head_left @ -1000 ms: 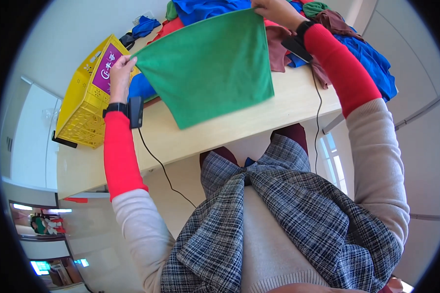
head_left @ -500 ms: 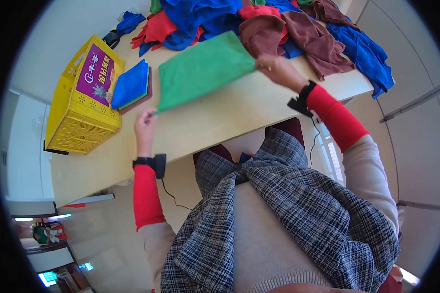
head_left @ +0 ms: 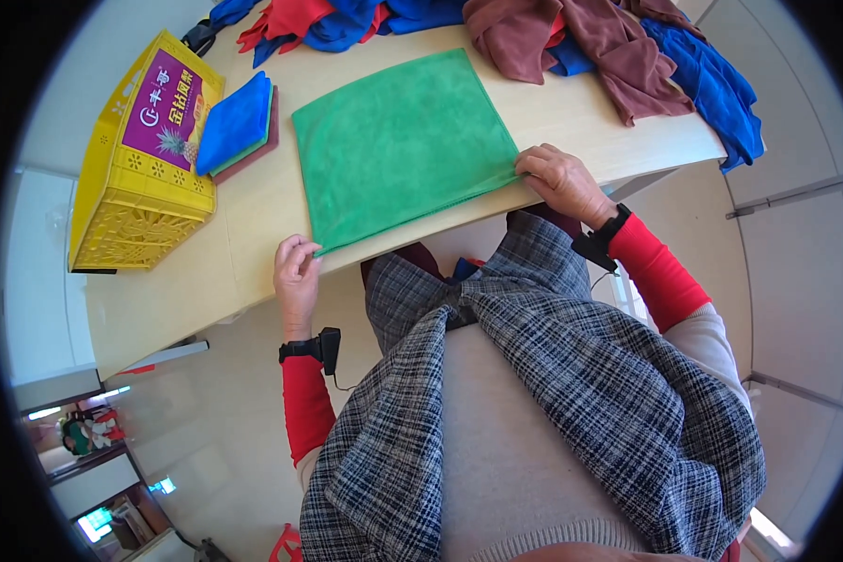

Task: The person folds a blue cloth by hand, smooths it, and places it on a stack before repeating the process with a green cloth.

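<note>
The fingers of the left hand (head_left: 296, 281) are closed in a pinch, thumb against fingertips, on the near-left corner of a green cloth (head_left: 398, 145). The fingers of the right hand (head_left: 562, 183) are likewise drawn together on its near-right corner, though the far side of that grip is hidden. The cloth lies flat in the upper middle of the frame, its near edge stretched between the two hands; whether it is one layer or two cannot be told.

If one hand pulled harder than the other, the cloth could skew or a corner could slip from a pinch this narrow. Its near edge also sits close to the front edge of the worktop (head_left: 253, 225), so a tug toward the body could drag it over. Soft fabric may ruck up if pushed.

Farther out, at upper left, a folded blue cloth (head_left: 234, 122) tops a small stack beside a yellow crate (head_left: 140, 225); a wide leftward sweep might knock it. Loose brown cloth (head_left: 506, 42) lies crumpled at upper right, near the green cloth's far edge, and could get caught up with it.
</note>
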